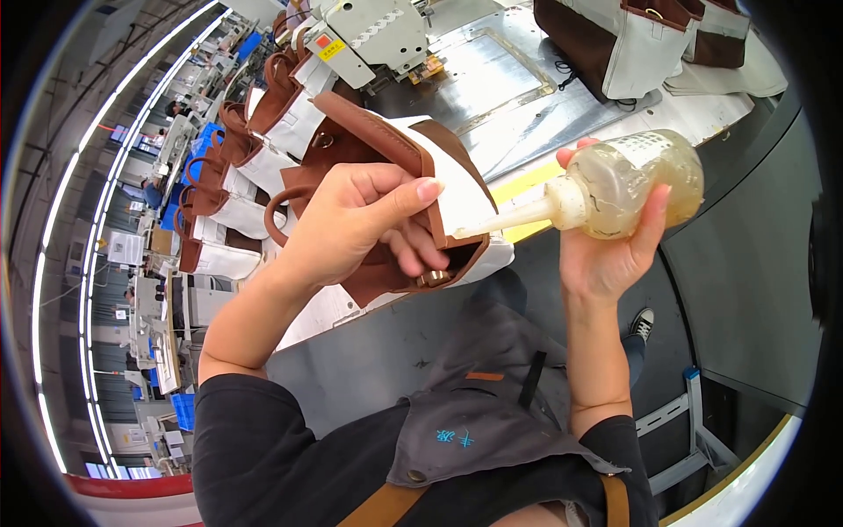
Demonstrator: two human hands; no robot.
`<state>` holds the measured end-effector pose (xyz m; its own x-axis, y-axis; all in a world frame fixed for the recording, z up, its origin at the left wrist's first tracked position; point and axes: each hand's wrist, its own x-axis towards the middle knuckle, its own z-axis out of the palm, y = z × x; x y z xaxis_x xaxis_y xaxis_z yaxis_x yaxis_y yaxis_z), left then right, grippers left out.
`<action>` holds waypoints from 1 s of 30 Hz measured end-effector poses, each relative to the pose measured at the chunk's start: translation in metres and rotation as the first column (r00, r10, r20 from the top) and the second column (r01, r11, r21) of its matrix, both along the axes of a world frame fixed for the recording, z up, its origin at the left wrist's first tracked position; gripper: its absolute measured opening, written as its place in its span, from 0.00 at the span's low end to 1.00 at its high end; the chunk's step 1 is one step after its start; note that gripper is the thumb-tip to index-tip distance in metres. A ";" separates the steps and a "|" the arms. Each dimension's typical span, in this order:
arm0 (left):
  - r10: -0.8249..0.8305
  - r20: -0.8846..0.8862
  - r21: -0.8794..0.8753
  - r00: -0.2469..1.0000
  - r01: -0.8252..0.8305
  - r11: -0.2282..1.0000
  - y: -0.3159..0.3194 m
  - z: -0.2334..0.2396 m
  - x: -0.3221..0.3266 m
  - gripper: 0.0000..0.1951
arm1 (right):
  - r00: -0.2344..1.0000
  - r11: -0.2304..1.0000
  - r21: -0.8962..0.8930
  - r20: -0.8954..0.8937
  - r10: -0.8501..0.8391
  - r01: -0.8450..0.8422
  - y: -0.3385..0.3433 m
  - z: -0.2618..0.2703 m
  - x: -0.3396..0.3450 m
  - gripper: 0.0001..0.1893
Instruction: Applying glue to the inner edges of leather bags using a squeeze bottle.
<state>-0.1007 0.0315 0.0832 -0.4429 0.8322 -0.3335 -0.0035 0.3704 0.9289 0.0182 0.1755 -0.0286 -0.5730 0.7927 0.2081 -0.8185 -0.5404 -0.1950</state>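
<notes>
My left hand (362, 221) grips the edge of a brown and white handbag (461, 191), thumb on the white panel and fingers inside the brown opening. A metal clasp (433, 278) shows just below those fingertips. In my right hand (606, 257) is a translucent plastic squeeze bottle (632, 184) with a label and cloudy yellowish contents. Its long pale nozzle (514, 219) points left, and the tip is at the bag's edge near my left thumb; whether it touches cannot be told. The bag's rolled brown handle (372, 132) arches above my left hand.
Similar bags (230, 204) stand in a row at left, and more bags (649, 49) at the upper right. A machine head (379, 33) stands over a metal plate (507, 85) on the bench. A metal frame (691, 421) stands at the lower right.
</notes>
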 end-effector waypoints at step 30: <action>-0.069 -0.074 0.031 0.995 0.071 0.997 0.014 0.002 -0.011 0.14 | 0.846 0.835 0.441 0.256 -0.468 0.329 0.014 0.008 0.007 0.32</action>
